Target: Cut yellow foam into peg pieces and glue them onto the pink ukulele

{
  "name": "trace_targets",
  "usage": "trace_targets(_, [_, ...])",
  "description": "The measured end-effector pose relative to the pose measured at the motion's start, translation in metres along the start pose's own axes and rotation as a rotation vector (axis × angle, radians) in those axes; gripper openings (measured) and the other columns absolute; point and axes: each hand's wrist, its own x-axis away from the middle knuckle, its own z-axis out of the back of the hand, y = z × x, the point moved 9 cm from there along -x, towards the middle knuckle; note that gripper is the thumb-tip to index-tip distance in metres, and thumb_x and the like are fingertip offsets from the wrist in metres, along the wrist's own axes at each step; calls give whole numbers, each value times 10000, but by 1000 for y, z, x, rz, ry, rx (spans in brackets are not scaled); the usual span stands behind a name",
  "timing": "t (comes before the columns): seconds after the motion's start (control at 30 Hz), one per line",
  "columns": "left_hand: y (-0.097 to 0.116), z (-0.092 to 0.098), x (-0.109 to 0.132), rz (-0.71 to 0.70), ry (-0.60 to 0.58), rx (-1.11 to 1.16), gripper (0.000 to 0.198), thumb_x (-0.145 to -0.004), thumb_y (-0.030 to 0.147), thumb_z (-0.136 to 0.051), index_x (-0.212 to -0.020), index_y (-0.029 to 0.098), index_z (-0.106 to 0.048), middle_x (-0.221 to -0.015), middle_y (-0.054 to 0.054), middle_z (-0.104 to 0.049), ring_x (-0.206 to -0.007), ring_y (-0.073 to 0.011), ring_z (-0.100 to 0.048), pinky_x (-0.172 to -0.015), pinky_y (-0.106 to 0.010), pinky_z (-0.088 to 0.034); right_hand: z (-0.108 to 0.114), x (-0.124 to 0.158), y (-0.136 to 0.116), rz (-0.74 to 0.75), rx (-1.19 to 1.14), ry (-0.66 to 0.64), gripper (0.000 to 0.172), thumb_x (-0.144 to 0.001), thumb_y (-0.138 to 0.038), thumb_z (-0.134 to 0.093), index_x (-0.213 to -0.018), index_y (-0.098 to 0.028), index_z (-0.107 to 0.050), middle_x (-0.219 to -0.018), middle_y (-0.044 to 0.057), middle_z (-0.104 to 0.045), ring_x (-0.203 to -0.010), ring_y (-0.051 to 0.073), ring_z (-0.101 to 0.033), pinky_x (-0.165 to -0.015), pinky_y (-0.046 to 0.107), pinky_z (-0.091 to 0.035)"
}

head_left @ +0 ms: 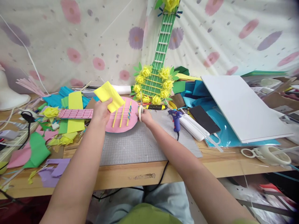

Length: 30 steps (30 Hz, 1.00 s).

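My left hand (101,109) is closed on a folded yellow sheet of paper (108,95), held above the round body of a pink paper guitar (121,119). The guitar lies flat on a grey cutting mat (140,143), its pink neck (74,113) pointing left with a yellow paper flower (50,111) at its end. My right hand (145,116) is closed around a white roll of tape (140,112) at the guitar body's right edge. A green paper guitar ringed with yellow flowers (154,82) leans upright against the back cloth.
A blue glue gun (175,116) lies right of my right hand beside white glue sticks (193,127) and a black phone (204,119). A white board (243,109) rests on blue paper. Scissors with white handles (266,154) lie far right. Coloured paper scraps (37,149) litter the left.
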Motion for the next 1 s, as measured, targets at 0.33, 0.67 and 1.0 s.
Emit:
trace_targets(0.33, [-39,3,12,66,23,93,269,-630,48,-611,-887,128,-617,-901,-72,-675,-884,-190,-632,-808,-305,-497,24,1,-13,-33,333,154,332,-692,-430,-583,-888,-163,-558,-926,109,-630,-880,242,-588,-752,341,-432])
trace_targets(0.67, [-115,-8,74,35,-83,-240,318,-564,236,-665,-853,116,-611,-829,-78,-675,-765,-216,-629,-690,-324,-484,55,74,-7,307,-254,143,322,-610,-413,-655,-770,-191,-486,-741,1,-591,-645,125,-533,-573,261,-426])
trace_targets(1.0, [-140,-5,85,40,-155,-271,370,-526,276,-692,-857,126,-619,-847,-71,-670,-770,-215,-612,-714,-328,-466,50,85,21,227,-158,99,342,-543,-369,-710,-747,-183,-509,-740,11,-617,-655,135,-541,-584,270,-430])
